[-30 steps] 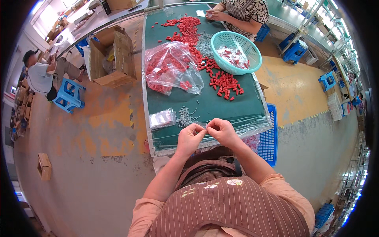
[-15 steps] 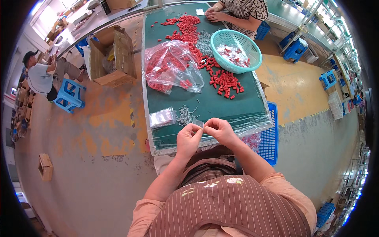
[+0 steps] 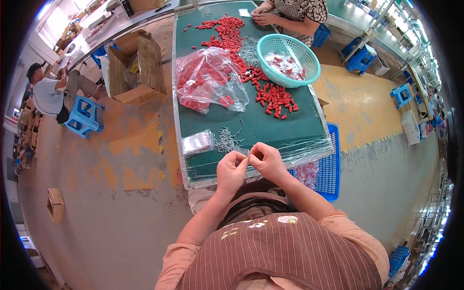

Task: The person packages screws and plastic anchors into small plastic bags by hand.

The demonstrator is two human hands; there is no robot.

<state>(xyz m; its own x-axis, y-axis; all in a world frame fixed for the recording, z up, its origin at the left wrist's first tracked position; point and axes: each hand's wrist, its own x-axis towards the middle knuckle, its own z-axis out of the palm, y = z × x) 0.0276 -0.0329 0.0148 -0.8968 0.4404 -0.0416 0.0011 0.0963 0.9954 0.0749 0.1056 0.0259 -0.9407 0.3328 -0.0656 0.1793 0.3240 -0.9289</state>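
My left hand [image 3: 231, 170] and my right hand [image 3: 267, 162] meet over the table's near edge, thumbs and forefingers pinched together. Between them is a small clear plastic bag [image 3: 243, 151], mostly hidden by the fingers; whether anything is inside I cannot tell. Just beyond the left hand lies a loose pile of grey screws [image 3: 226, 140]. To its left rests a stack of clear plastic bags [image 3: 197, 143]. Farther up the green table [image 3: 270, 131] are loose red plugs [image 3: 276, 100] and a large clear bag [image 3: 212, 79] full of more red pieces.
A turquoise basket [image 3: 288, 60] holding filled packets stands at the table's right edge. Across the far end a co-worker's hands [image 3: 263, 15] are busy. Below on the right is a blue crate [image 3: 328, 166]; an open carton [image 3: 137, 67] stands to the left. Another person sits near a blue stool [image 3: 84, 116].
Both hands stay pinched together on the small bag. My right hand has shifted very slightly, its curled fingers turning a little. The table view moves marginally with my head.
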